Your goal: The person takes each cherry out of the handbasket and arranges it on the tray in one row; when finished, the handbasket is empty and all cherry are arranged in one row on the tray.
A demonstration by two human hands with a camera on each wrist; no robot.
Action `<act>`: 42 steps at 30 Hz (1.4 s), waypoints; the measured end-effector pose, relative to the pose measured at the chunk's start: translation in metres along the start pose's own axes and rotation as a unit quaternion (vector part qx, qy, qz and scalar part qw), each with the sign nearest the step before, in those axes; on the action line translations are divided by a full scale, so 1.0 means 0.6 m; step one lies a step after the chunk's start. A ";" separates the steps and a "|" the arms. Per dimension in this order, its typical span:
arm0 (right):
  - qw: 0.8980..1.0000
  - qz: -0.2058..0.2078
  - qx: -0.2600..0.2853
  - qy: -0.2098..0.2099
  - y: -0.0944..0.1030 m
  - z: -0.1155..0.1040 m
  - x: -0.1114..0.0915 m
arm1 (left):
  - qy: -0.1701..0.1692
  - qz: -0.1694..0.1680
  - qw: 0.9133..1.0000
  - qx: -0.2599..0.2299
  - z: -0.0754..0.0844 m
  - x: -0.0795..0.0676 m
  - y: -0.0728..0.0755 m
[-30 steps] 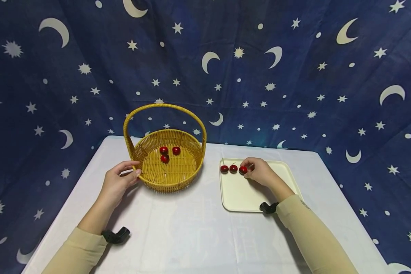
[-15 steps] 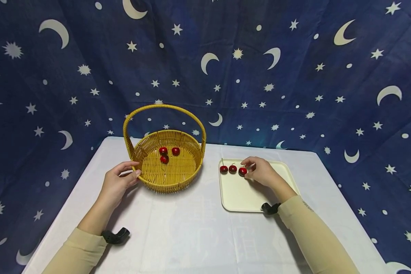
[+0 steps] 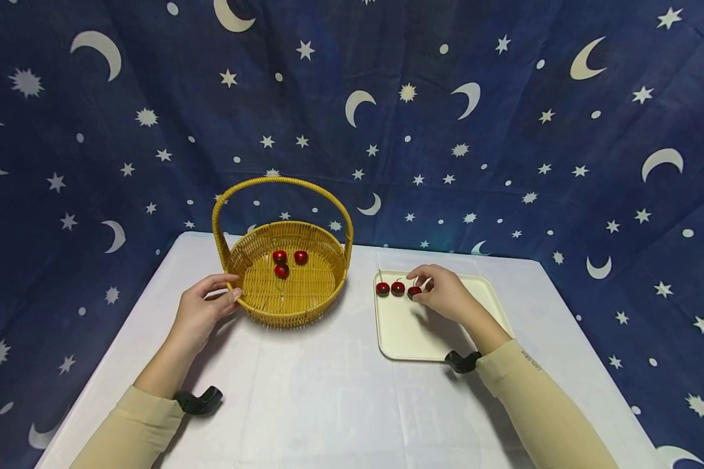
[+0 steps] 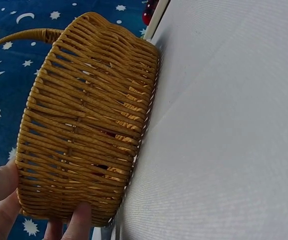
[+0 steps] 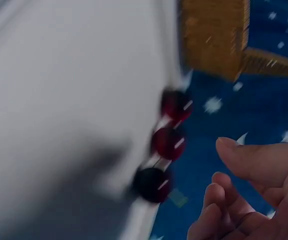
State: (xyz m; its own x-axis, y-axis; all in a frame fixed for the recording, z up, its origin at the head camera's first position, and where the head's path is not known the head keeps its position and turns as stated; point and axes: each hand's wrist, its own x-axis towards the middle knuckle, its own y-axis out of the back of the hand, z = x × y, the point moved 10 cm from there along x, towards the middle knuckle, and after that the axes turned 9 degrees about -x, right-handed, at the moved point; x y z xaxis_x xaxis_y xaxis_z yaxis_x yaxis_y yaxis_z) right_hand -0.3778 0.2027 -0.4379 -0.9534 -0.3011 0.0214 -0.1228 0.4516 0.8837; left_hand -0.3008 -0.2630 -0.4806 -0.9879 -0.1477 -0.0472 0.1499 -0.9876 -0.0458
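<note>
My left hand (image 3: pixel 202 311) holds the left side of a yellow wicker basket (image 3: pixel 290 320), thumb and fingers on its rim and wall. The left wrist view shows fingertips (image 4: pixel 81 220) against the woven wall. Three dark red cherries lie inside the basket, among them a cherry (image 3: pixel 301 257) at the right. On a cream tray (image 3: pixel 416 335), three more sit in a row along the back: a left cherry (image 3: pixel 382 288), a middle cherry (image 3: pixel 397 288) and a right cherry (image 5: pixel 153 185). Above the right one hovers my right hand (image 3: pixel 441 293), thumb and fingers parted, with nothing between them.
A white cloth covers the table (image 3: pixel 305 397). Behind it hangs a dark blue curtain (image 3: pixel 305 117) with moons and stars. The basket's tall arched handle (image 3: pixel 281 180) rises above its bowl. Each wrist wears a black camera, such as the left wrist camera (image 3: pixel 199 402).
My right hand has drawn slightly up from the right cherry, its fingers now off it. The left hand and the basket stay in place.
</note>
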 end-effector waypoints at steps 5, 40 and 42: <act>0.996 0.008 0.061 0.058 -0.003 -0.083 -0.003 | 0.002 0.002 1.000 -0.005 -0.001 0.001 0.003; 0.993 -0.080 0.030 0.077 -0.184 -0.328 0.218 | 0.003 -0.003 1.000 -0.015 -0.002 0.003 0.000; 0.994 -0.085 -0.001 0.067 -0.194 -0.325 0.222 | 0.004 -0.001 1.000 -0.015 -0.002 0.003 0.000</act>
State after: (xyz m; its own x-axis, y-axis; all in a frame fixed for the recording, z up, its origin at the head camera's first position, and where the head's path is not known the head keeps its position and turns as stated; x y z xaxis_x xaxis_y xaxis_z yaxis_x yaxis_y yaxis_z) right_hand -0.4367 -0.0534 -0.4467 -0.8732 -0.4827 -0.0665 -0.2785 0.3824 0.8810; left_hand -0.3023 -0.2633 -0.4816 -0.9878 -0.1458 -0.0544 0.1497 -0.9857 -0.0768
